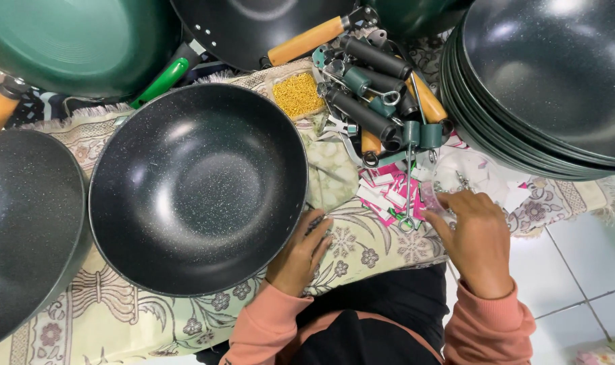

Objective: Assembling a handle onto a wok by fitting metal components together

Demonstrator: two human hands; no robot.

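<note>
A black speckled wok pan (pixel 198 186) without a handle sits on a floral cloth (pixel 361 247) in front of me. My left hand (pixel 301 253) rests on the cloth against the pan's near right rim, fingers curled, holding nothing I can see. My right hand (pixel 475 236) reaches into a scatter of pink and white tags (pixel 388 189), and its fingertips pinch a small clear plastic piece (pixel 430 197). Just beyond lies a pile of loose pan handles (pixel 378 88), black, teal and wooden.
A stack of black woks (pixel 557 81) stands at the right. More pans lie at the far left (pixel 23 223), top left in green (pixel 71 40) and top centre (pixel 253 27). A small bag of gold screws (pixel 297 94) sits by the handles. White floor tiles (pixel 578 263) are at the right.
</note>
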